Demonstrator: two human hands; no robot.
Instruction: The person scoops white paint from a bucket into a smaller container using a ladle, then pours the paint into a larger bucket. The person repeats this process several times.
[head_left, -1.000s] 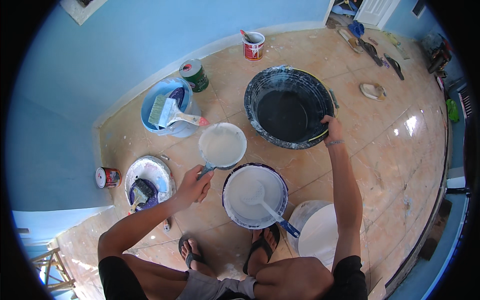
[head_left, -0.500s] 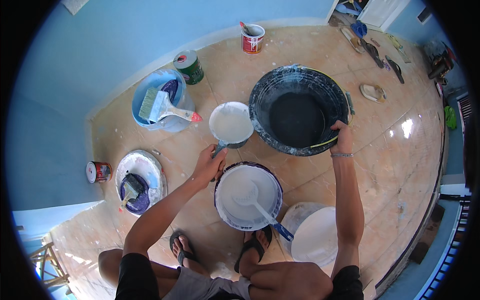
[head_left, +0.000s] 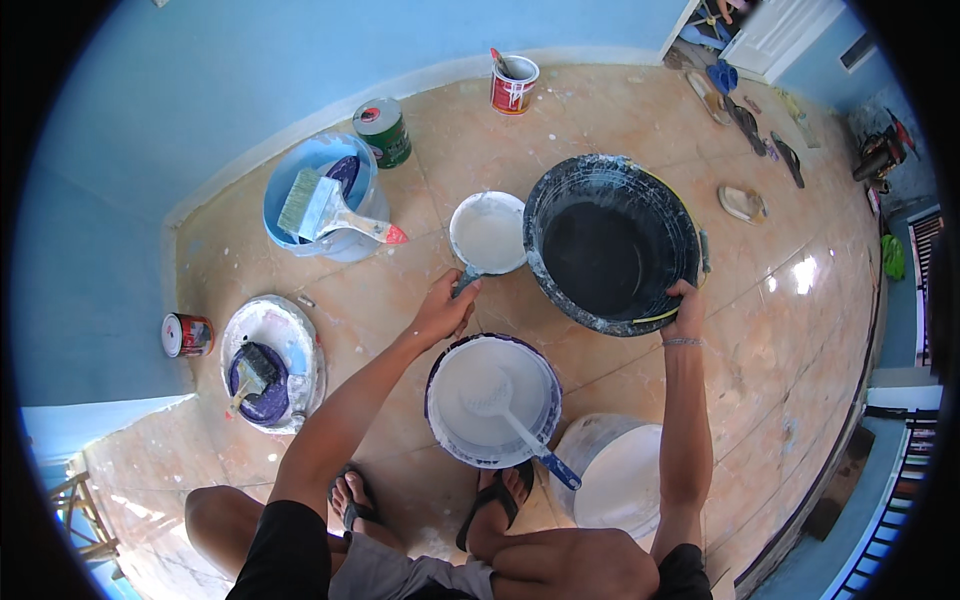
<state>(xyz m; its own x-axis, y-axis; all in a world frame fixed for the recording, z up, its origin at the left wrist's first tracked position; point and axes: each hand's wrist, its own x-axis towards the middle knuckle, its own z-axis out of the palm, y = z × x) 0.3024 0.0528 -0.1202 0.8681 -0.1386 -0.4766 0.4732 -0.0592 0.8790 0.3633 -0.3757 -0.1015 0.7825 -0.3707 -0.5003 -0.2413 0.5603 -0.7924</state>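
Note:
My left hand (head_left: 447, 310) grips the dark handle of a white dipper (head_left: 487, 232) holding pale liquid, right beside a large black bucket (head_left: 590, 245). The bucket's rim is in my right hand (head_left: 683, 305), near its yellow handle; its dark inside is visible. Below the dipper, a round container of white paint (head_left: 475, 430) has a white perforated spoon (head_left: 525, 430) with a blue-tipped handle lying across it. A second white-filled tub (head_left: 625, 485) stands at lower right, partly hidden. A wide brush (head_left: 310, 205) rests across a light blue bucket (head_left: 350, 245).
Along the blue wall stand a green can (head_left: 385, 145), a red can with a brush (head_left: 513, 92) and another can (head_left: 187, 335). A paint-smeared lid with brushes (head_left: 290, 315) lies left. Sandals (head_left: 743, 203) lie by a white door (head_left: 775, 35); a railing (head_left: 895, 500) edges the right.
My left hand and the dipper have moved forward and right, up against the black bucket. My right hand and the black bucket have shifted rightward and a little toward me.

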